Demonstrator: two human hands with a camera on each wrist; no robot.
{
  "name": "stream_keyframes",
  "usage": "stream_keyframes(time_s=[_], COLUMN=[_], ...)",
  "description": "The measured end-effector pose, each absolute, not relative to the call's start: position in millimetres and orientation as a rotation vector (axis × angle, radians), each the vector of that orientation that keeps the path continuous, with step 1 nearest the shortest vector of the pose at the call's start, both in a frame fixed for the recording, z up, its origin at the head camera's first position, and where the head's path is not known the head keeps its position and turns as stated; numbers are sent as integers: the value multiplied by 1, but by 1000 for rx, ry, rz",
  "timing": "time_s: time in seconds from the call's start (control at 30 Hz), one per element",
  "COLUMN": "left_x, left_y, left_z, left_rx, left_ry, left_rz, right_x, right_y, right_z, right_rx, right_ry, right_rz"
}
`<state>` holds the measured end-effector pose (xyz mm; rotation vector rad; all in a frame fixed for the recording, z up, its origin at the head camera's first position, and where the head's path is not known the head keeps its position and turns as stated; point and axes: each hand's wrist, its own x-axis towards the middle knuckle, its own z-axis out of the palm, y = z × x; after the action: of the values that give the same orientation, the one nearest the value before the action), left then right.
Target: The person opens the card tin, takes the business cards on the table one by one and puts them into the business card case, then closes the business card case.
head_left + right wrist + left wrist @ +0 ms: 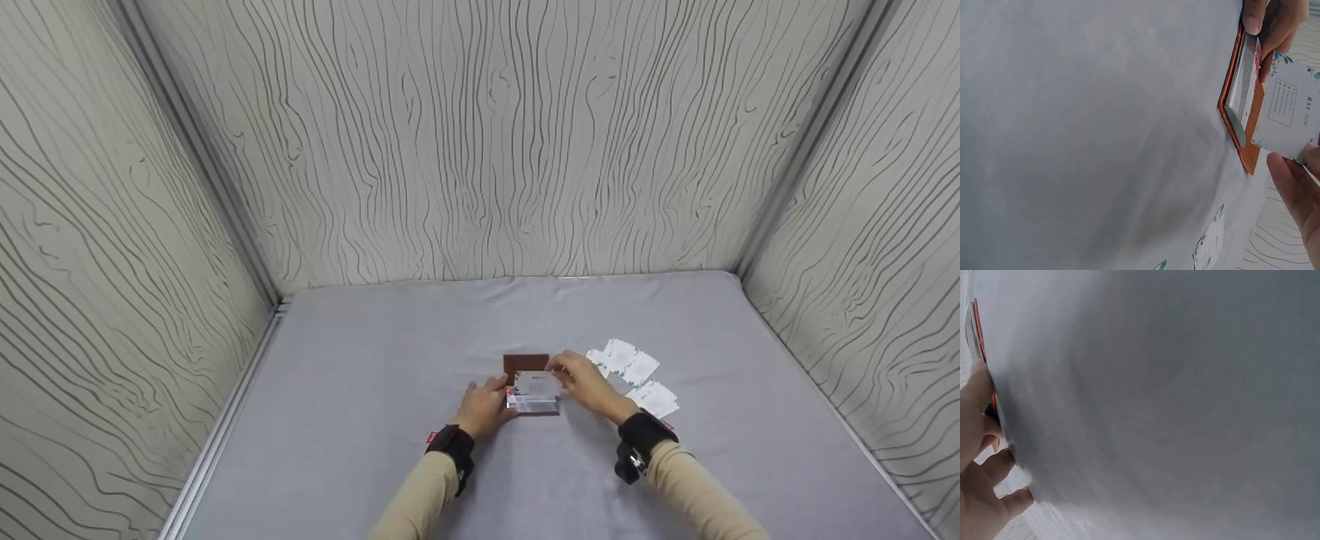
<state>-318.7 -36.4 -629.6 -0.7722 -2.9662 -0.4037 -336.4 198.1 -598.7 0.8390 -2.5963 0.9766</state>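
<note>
A brown card holder (525, 361) lies open on the grey-covered table, with clear plastic sleeves over its near part. My left hand (482, 407) grips the holder's left edge, the thumb on top of the sleeves. Between thumb and fingers of my right hand (592, 386) is the corner of a white business card (1292, 107) with green leaf decoration. This card is held just above the holder and overlaps its sleeves in the head view; whether its edge is inside a sleeve cannot be told. The left wrist view catches only the holder's edge (978, 326) beside the fingers.
Several loose white cards (634, 360) are spread to the right of the holder, with another small pile (654, 399) nearer the right wrist. Patterned panels (480, 150) enclose the table (360, 360) at the back and both sides.
</note>
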Motion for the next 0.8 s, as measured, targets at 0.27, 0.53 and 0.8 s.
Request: stream_keyframes(time_s=[0.27, 0.53, 0.8], left_x=[-319, -319, -319], left_y=[-37, -36, -37], left_z=[-631, -633, -633], left_rx=[-791, -814, -801], left_ry=[-2934, -2892, -2909], left_rz=[-394, -317, -320], right_x=[-335, -335, -332], right_y=[188, 187, 186], right_z=[-604, -607, -611], right_rx=[882, 934, 925], right_ry=[-2596, -2553, -2564], right_rz=[964, 904, 877])
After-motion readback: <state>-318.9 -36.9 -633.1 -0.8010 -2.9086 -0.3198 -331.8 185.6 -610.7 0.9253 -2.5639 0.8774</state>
